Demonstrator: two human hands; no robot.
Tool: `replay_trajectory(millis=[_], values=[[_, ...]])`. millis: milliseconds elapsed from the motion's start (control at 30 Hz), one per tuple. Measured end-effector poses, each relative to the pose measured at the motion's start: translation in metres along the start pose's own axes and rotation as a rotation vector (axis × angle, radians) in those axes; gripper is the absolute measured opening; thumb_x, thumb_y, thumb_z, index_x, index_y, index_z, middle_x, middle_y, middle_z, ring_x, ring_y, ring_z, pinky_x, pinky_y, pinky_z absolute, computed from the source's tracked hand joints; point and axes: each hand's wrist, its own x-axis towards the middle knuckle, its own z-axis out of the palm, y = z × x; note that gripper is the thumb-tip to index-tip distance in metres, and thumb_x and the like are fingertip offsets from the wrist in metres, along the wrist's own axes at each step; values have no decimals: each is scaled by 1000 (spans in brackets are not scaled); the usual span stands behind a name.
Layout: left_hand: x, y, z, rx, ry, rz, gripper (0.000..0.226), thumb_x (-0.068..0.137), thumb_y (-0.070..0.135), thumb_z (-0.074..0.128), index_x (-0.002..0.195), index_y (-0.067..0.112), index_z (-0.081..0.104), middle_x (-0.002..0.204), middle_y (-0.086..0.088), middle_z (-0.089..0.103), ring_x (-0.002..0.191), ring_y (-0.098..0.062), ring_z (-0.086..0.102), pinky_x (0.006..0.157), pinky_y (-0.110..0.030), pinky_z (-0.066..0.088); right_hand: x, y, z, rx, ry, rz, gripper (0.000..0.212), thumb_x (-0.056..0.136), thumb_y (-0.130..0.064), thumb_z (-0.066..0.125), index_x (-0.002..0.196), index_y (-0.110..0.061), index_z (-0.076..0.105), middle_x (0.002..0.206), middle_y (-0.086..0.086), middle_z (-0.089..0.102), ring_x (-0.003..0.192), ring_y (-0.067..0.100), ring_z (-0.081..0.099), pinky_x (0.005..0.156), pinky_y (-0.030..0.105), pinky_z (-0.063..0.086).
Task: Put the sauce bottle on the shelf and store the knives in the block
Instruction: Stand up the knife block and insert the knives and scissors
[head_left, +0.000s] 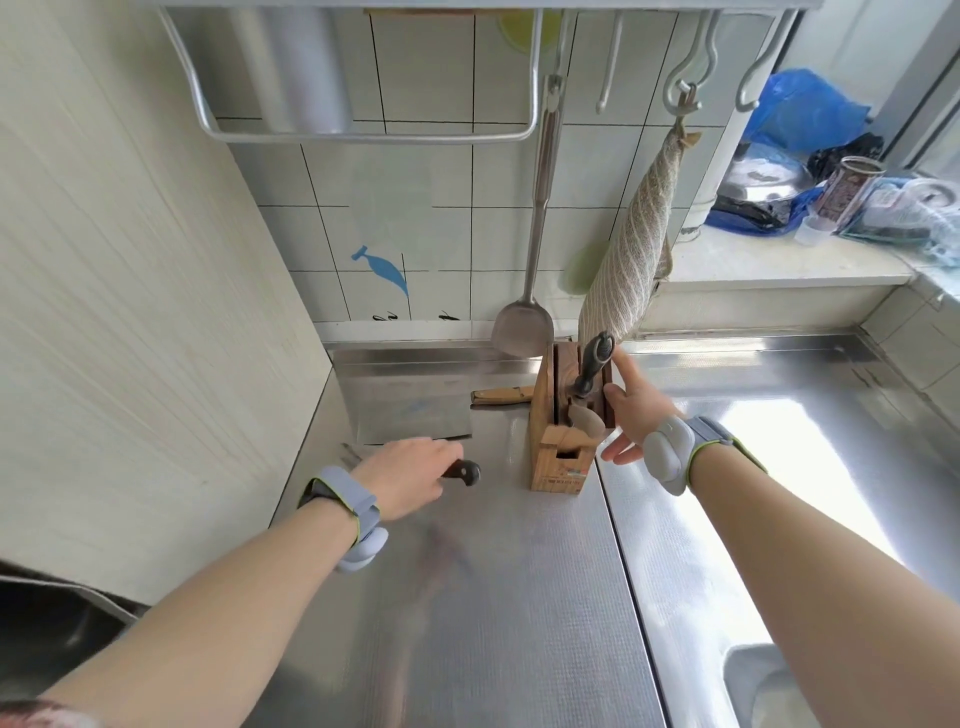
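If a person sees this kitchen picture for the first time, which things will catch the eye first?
First, the upright wooden knife block at the middle of the steel counter, with a black-handled knife in a slot and the right hand beside it. Left of it, the left hand grips a dark-handled knife, near a wide steel cleaver lying flat.

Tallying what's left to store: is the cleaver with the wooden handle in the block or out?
Out. The cleaver lies flat on the steel counter, left of the knife block, with neither hand on it.
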Motion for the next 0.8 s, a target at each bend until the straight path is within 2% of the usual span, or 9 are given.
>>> replay_trajectory(millis=[133, 267, 367, 467, 533, 600, 733, 800], values=[[10, 10, -46, -263, 344, -45, 15, 90, 10, 43, 105, 10, 47, 89, -6, 52, 79, -27, 42, 67, -32, 27, 1, -1, 2, -22, 39, -23, 52, 101, -18, 27, 141, -48, 17, 109, 28, 62, 74, 48, 68, 66, 54, 58], [27, 21, -100, -501, 680, 16, 2, 90, 10, 43, 88, 12, 42, 64, 0, 45, 63, -27, 41, 61, -33, 27, 3, -1, 2, -45, 34, -46, 53, 101, -16, 27, 143, -46, 16, 110, 31, 61, 82, 50, 67, 65, 51, 58], [32, 40, -145, -953, 890, 124, 11, 82, 10, 40, 75, 20, 38, 59, 3, 41, 54, -11, 40, 56, -29, 35, 2, -2, 0, -34, 28, -50, 53, 101, -17, 27, 143, -46, 15, 111, 26, 62, 82, 49, 68, 56, 42, 57], [30, 64, -189, -1344, 1041, 233, 13, 77, 12, 46, 70, 19, 37, 61, -1, 33, 52, -12, 30, 51, -23, 27, 1, -2, 0, -50, 32, -49, 53, 101, -18, 26, 144, -46, 15, 108, 28, 63, 83, 48, 68, 56, 41, 57], [26, 80, -215, -1537, 1090, 258, 18, 79, 23, 48, 68, 18, 35, 60, -3, 28, 51, -14, 23, 50, -28, 19, 1, -2, -2, -50, 28, -49, 54, 101, -17, 26, 145, -45, 14, 108, 27, 64, 81, 46, 68, 56, 39, 57], [24, 92, -233, -1673, 1091, 309, 28, 83, 36, 41, 64, 18, 33, 56, -1, 26, 46, -13, 20, 48, -30, 16, 1, -3, -3, -58, 21, -58, 54, 101, -18, 25, 144, -46, 12, 107, 26, 64, 73, 41, 67, 52, 36, 56], [29, 103, -242, -1744, 1080, 394, 44, 94, 46, 25, 61, 18, 35, 51, 2, 29, 42, -12, 22, 45, -26, 19, 2, -2, -2, -72, 25, -71, 52, 101, -20, 26, 144, -46, 12, 106, 25, 63, 73, 41, 68, 55, 40, 59], [34, 105, -242, -1795, 1045, 406, 47, 94, 48, 22, 61, 18, 36, 51, 2, 31, 42, -12, 23, 44, -26, 20, 1, -2, -3, -51, 14, -66, 53, 101, -19, 25, 144, -46, 12, 103, 23, 62, 70, 41, 66, 48, 33, 56]])
